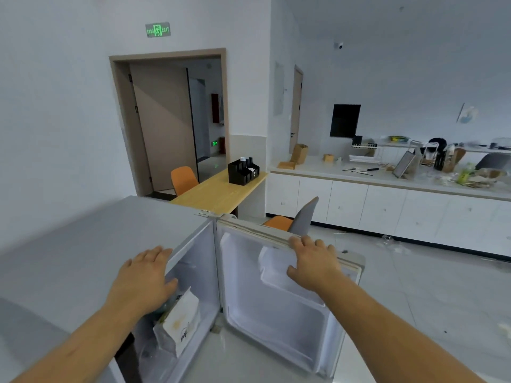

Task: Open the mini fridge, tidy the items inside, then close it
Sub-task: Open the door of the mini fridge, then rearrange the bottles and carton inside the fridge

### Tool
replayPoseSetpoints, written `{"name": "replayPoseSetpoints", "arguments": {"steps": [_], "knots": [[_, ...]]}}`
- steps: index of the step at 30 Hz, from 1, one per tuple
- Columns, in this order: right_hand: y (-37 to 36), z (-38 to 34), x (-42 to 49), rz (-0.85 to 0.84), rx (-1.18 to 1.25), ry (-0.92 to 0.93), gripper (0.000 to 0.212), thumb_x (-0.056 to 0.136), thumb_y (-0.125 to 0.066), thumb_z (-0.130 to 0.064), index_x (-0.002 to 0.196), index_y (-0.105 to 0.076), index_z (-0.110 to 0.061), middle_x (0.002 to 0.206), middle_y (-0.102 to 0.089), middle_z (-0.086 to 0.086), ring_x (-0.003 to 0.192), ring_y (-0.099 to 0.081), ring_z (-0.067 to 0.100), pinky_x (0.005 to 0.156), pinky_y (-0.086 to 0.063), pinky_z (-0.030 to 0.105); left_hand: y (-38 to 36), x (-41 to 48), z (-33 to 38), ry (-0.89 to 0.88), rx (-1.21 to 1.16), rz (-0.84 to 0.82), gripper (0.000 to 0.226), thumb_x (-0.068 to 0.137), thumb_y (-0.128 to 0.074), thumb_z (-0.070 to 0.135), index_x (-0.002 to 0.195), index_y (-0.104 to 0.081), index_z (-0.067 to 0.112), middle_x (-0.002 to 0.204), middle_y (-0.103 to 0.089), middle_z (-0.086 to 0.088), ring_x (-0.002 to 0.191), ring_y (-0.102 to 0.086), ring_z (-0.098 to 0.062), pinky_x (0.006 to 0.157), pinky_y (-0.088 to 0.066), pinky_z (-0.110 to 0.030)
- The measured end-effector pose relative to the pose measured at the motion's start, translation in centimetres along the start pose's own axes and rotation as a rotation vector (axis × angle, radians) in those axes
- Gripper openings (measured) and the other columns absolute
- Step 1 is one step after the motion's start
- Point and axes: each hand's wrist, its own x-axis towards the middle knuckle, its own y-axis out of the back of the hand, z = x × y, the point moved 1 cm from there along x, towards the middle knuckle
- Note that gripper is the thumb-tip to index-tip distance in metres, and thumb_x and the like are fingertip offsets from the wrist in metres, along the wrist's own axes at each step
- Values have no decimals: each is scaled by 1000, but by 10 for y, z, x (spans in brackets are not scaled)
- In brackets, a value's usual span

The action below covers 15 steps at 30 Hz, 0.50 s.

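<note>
The grey mini fridge [83, 244] stands below me with its door [276, 313] swung wide open to the right. My right hand [312, 261] grips the door's top edge, fingers curled over it. My left hand [146, 277] rests flat on the front edge of the fridge top, fingers apart, holding nothing. Inside the fridge a white paper bag [179, 322] stands tilted near the opening, with something greenish behind it, partly hidden by my left hand. The door's inner shelves look bare.
A wooden table [218, 192] with a black organiser [243, 171] stands behind the fridge, with orange chairs [184, 179] and a grey chair back [305, 217] close to the door. A white counter [387, 183] with clutter runs along the right wall. Grey floor lies to the right.
</note>
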Motion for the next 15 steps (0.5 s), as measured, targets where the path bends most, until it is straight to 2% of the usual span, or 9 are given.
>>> {"name": "replayPoseSetpoints", "arguments": {"steps": [3,6,8,10,12,15], "knots": [[-4,25,4,-7,-19,-6,74,86,-52,-60,150,-30,-30,147,-47,7,128,-47,35,110,-35,59,1,-11,19,64,6,2,78,90,-50,61,158,-30,27,167,-31,-5,150,-32,-29,121,-28,-50],[-8,28,5,65,14,66,69,89,-51,-56,149,-33,-27,149,-46,7,135,-41,35,114,-31,59,4,-25,42,84,6,40,72,91,-54,57,153,-40,25,163,-38,-6,148,-34,-30,120,-27,-51],[-14,14,3,179,91,207,59,92,-52,-48,144,-43,-22,145,-51,6,132,-45,31,112,-36,52,0,-36,55,46,-32,76,56,92,-56,52,140,-55,24,148,-56,-4,140,-46,-28,118,-32,-52],[-23,-11,-4,237,208,350,47,93,-54,-41,136,-55,-19,133,-60,5,119,-52,28,103,-44,44,-11,-50,64,21,-141,71,38,92,-55,47,120,-65,24,124,-68,0,119,-58,-24,105,-45,-45],[-38,-42,-12,175,314,439,40,95,-54,-38,130,-61,-20,124,-63,2,111,-55,25,93,-47,40,-31,-65,70,66,-247,13,34,91,-56,45,116,-65,24,115,-69,2,107,-60,-20,86,-50,-34],[-68,-90,-21,-36,467,458,31,97,-55,-40,119,-66,-22,116,-65,-1,107,-56,22,84,-49,36,-67,-86,69,244,-360,-52,40,89,-61,50,123,-62,29,122,-69,3,106,-62,-18,81,-53,-31]]}}
